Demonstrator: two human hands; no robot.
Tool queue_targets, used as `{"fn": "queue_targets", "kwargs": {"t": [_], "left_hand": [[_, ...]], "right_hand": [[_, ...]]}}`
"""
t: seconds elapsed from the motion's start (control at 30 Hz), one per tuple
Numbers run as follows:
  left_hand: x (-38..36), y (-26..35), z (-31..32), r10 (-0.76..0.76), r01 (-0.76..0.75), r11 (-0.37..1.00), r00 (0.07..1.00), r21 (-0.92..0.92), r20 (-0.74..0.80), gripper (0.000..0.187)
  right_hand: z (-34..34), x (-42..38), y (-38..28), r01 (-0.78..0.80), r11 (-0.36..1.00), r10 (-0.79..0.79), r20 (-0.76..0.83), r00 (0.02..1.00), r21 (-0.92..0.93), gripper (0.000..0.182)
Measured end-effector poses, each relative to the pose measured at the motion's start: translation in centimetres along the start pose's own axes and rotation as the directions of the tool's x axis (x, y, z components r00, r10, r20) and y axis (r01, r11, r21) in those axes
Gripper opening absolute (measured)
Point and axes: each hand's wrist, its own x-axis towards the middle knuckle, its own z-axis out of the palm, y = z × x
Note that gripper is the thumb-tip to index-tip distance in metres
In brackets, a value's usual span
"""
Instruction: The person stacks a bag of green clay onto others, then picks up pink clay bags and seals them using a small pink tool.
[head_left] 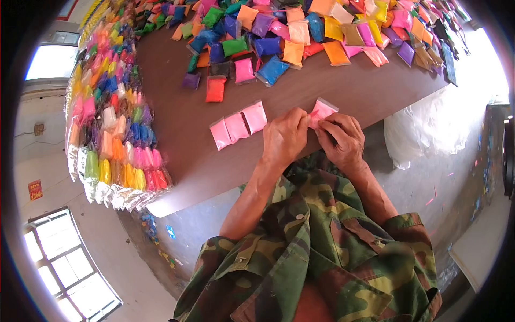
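Observation:
Above the table's near edge, a small pink packet in clear plastic is pinched between both of my hands. My left hand grips its left lower corner with the fingers curled in. On the other side, my right hand has thumb and fingers closed on its lower right edge. To the left of my left hand lie three pale pink packets side by side in a slanting row, flat on the brown table.
A heap of loose coloured packets covers the table's far side. Along the left edge stand stacked bundles of multicoloured packets in clear wrap. A white translucent plastic bag hangs by the right edge, above the grey floor.

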Motion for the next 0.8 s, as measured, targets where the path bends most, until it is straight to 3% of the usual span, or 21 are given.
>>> {"fn": "queue_targets", "kwargs": {"t": [0.1,0.3,0.5,0.8], "left_hand": [[0.6,-0.9,-0.5,-0.041,0.041,0.995,0.999,0.091,-0.004,0.010],[-1.6,1.5,-1.1,-0.097,0.100,0.991,0.995,-0.089,0.034,0.010],[-1.9,0.3,0.1,-0.050,0.052,0.995,0.999,0.090,-0.017,0.011],[-1.3,0.1,-0.2,-0.132,0.132,0.982,0.991,0.137,-0.009,0.013]], "right_hand": [[-0.3,0.1,-0.4,-0.023,1.000,0.023,0.012,1.000,0.015,0.023],[-1.1,1.3,-0.4,-0.026,1.000,0.026,0.037,0.999,0.015,0.020],[-0.5,1.2,0.2,-0.036,0.999,0.037,0.061,0.997,-0.014,0.022],[0.0,1.1,0.1,-0.031,0.998,0.034,0.045,0.998,-0.053,0.027]]}}
